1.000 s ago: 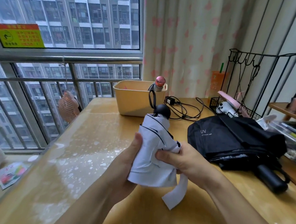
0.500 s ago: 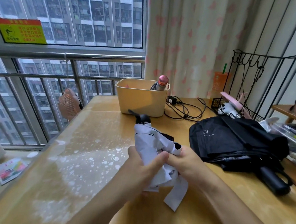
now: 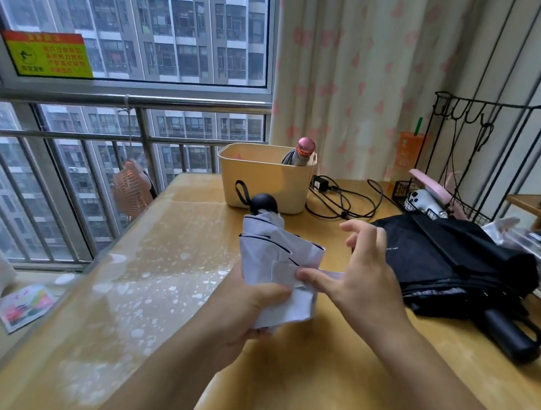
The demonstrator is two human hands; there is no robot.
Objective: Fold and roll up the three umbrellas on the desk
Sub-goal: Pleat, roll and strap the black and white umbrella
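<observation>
A white folded umbrella (image 3: 272,252) with a black round handle and wrist loop stands upright above the wooden desk (image 3: 309,378). My left hand (image 3: 244,304) grips its lower end from the left. My right hand (image 3: 357,273) is beside it on the right, thumb pressing the white closing strap against the canopy, the other fingers spread in the air. A black umbrella (image 3: 455,263), loosely folded, lies on the desk at the right, handle toward me. A third umbrella with a pink cap (image 3: 301,152) stands in the beige bin (image 3: 264,179).
Black cables and a charger (image 3: 342,199) lie behind the white umbrella. A black wire rack (image 3: 474,173) with a basket stands at the back right. A small fan (image 3: 131,186) hangs off the desk's left edge by the window railing.
The white umbrella has been turned more upright. My right hand has let go of the fabric, opened its fingers and now holds the strap stretched across the canopy with its thumb.
</observation>
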